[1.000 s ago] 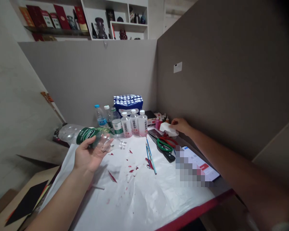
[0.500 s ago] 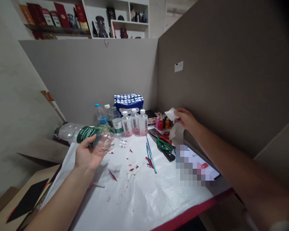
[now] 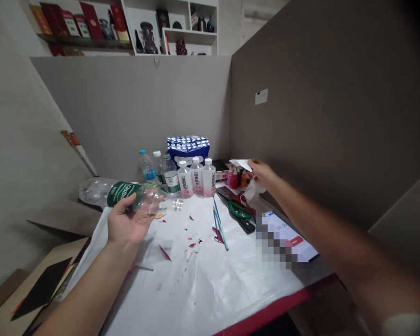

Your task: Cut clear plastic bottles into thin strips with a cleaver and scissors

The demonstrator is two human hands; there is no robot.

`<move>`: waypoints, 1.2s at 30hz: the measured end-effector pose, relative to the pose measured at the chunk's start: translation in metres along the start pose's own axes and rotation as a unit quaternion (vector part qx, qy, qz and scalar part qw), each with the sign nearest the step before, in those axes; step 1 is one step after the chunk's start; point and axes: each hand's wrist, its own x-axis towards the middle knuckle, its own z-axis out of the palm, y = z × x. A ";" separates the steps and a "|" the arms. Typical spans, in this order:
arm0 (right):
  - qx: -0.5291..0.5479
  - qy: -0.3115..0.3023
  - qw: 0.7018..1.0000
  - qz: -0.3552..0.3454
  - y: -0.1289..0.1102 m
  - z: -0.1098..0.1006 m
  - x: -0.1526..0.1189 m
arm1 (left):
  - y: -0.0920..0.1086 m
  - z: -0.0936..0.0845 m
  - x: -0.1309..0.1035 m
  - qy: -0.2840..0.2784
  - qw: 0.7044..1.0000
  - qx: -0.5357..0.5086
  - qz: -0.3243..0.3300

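Observation:
A large clear bottle with a green label lies sideways in my left hand, its neck pointing right over the white-covered table. My right hand pinches a thin white sheet, raised above the small paint bottles. Another piece of pale, thin material hangs or rests just below that hand. Scissors with green handles and a black-handled tool lie on the table nearby. Dark red scraps are scattered over the white covering.
Three pink-tinted bottles stand at the back, beside several clear bottles and a blue dotted package. Thin brushes lie mid-table. A phone lies at the right. Grey partitions rise behind and to the right.
My left hand has shifted the bottle slightly left. The sheet in my right hand has moved a little left and now appears flatter, more edge-on.

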 end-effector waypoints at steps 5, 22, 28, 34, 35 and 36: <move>0.075 -0.043 0.996 0.004 -0.007 0.006 -0.013 | 0.001 -0.005 -0.005 -0.076 0.997 0.008 0.007; 0.127 -0.154 0.939 -0.282 -0.072 0.103 -0.152 | -0.033 -0.024 -0.009 -0.196 0.937 0.195 -0.212; 0.087 -0.199 0.942 -0.255 -0.068 0.090 -0.178 | -0.026 -0.015 -0.017 -0.131 0.950 0.208 -0.193; 0.099 -0.205 0.957 -0.177 -0.054 0.075 -0.209 | -0.014 -0.001 -0.028 -0.066 0.981 0.153 -0.100; 0.098 -0.204 0.960 -0.166 -0.050 0.073 -0.213 | -0.011 0.002 -0.029 -0.059 0.984 0.145 -0.088; 0.096 -0.205 0.961 -0.157 -0.047 0.070 -0.217 | -0.009 0.004 -0.031 -0.054 0.988 0.127 -0.071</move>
